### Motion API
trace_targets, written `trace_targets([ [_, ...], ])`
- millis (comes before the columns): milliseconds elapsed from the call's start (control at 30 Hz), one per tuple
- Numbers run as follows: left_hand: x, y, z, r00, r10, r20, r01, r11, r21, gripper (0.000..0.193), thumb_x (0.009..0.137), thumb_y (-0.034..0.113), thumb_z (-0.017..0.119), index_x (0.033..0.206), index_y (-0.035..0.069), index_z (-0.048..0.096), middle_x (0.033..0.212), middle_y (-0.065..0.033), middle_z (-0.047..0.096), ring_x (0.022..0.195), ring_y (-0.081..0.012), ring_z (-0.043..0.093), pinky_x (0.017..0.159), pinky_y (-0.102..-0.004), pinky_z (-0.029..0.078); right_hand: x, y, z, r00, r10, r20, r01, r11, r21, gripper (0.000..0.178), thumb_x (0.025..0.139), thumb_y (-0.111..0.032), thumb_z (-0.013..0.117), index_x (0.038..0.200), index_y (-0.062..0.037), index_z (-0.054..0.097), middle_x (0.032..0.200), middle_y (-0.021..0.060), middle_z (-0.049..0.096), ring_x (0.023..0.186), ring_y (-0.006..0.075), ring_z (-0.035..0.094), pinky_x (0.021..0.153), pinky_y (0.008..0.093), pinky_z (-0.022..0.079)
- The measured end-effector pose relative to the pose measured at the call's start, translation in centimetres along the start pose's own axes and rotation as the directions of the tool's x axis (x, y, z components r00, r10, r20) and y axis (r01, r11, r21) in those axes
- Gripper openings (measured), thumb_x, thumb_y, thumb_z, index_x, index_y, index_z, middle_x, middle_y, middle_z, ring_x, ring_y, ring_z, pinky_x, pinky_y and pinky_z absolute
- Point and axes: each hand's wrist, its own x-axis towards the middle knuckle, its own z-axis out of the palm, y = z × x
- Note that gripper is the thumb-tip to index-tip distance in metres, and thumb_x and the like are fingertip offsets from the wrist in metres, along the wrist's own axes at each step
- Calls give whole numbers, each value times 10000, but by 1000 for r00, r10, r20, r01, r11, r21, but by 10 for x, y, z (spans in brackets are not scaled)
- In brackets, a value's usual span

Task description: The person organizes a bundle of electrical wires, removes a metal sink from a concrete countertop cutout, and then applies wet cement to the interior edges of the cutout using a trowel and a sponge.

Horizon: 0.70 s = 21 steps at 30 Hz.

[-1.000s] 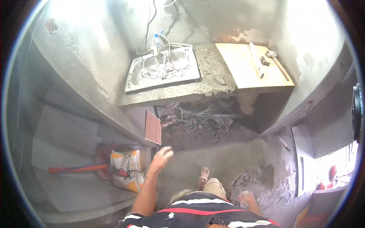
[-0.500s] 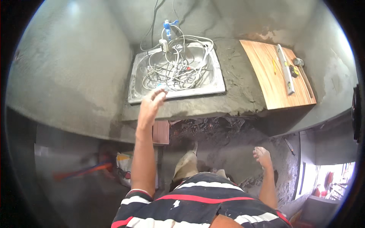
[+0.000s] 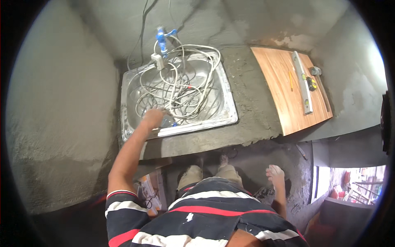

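My left hand (image 3: 153, 118) reaches over the front rim of a metal sink (image 3: 214, 123), down among tangled white and grey cords (image 3: 181, 92). Beside its fingers lies a clear, bottle-like thing (image 3: 167, 121) with a blue end. The fingers that show are stretched out, their tips partly lost among the cords; I see no firm grip. A white socket block (image 3: 157, 61) hangs at the sink's back left, below a blue tap (image 3: 161, 39). My right hand (image 3: 275, 176) hangs low at my right side, fingers loosely bent and apart, holding nothing.
A wood-grain board (image 3: 279, 90) rests on the rough cement counter (image 3: 251, 94) at the right. On it lie a spirit level (image 3: 303, 82), a yellow pencil (image 3: 291, 80), a tape measure (image 3: 311, 84) and a hammer-like tool (image 3: 316, 71). Cement walls enclose the counter.
My left hand has moved from above the sink's front rim down into the sink. The view has shifted, bringing the sink lower and further left. My right hand stays low and empty.
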Motion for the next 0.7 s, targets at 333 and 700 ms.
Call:
trace_targets([
  [333,9,9,-57,999,-44,-8,43,997,-71,477,693,196,722,1168,149,731,1353,-190,513,1306,-397,467,1079,-525,420,56,-117,7,966,-258,-17,258,966,-6,246,1003,-165,557,1168,-7,649,923,65,713,729,94,635,602,221,476],
  [700,3,-10,-47,881,-235,411,252,968,13,649,605,227,805,1240,146,697,1203,-180,645,1150,-367,617,978,-472,508,89,-158,26,958,-269,97,267,963,28,316,997,-216,591,1210,14,635,942,84,717,743,104,646,637,220,493],
])
